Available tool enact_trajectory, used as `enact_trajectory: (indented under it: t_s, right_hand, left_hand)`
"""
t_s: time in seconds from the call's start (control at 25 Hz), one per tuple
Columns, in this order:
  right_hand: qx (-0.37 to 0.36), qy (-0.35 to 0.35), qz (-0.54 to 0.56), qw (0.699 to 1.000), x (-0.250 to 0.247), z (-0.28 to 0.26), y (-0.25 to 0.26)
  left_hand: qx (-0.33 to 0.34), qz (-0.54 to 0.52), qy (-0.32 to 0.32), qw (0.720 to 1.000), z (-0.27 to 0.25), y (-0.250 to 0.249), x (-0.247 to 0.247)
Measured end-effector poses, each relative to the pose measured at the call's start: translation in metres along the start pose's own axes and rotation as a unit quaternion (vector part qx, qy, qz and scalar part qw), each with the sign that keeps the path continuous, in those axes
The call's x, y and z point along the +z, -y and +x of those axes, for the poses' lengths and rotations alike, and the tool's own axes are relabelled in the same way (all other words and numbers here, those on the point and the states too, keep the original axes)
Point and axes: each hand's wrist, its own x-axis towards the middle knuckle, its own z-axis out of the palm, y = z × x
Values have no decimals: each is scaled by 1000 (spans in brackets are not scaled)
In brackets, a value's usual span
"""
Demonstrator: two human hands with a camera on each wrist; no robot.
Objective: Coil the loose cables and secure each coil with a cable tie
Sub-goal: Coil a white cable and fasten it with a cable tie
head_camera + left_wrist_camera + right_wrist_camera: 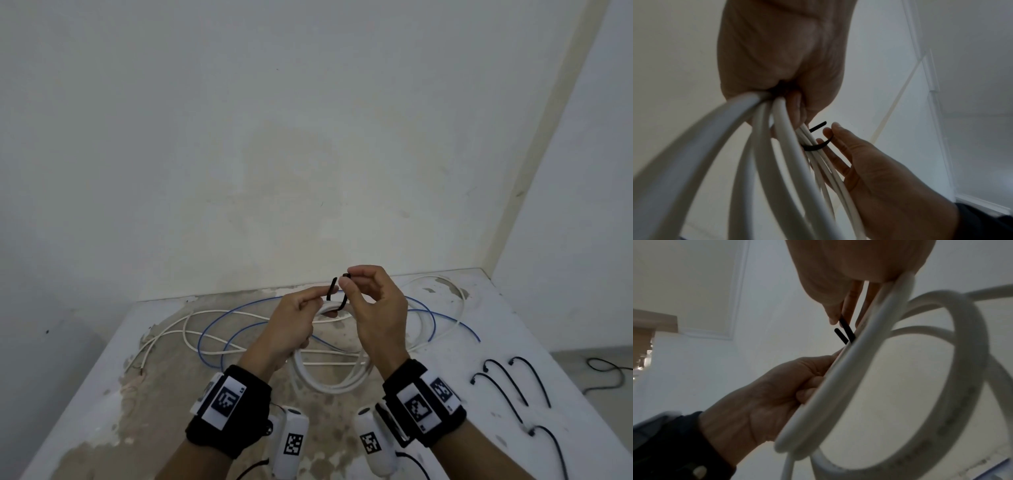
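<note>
Both hands [342, 308] around tie-wrapped coil [329, 377]

The head view looks forward and down over the desk [102, 394] at both hands, from a little back. Each wrist view looks up along its own hand, very close. All three share the coil [329, 380] and tie [337, 291].

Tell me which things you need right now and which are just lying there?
In use:
- white cable coil, held by left hand
- black tie, pinched by right hand

Lying about:
- blue cable
- loose white cable
- spare ties
</note>
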Motion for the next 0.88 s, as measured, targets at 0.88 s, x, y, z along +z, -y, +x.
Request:
enact_trajectory:
  t_s: [0.88]
  right_hand:
    - [19,16,-14,1000,-11,-4,-15]
  left_hand:
    - [-34,108,-2,994,3,-5,6]
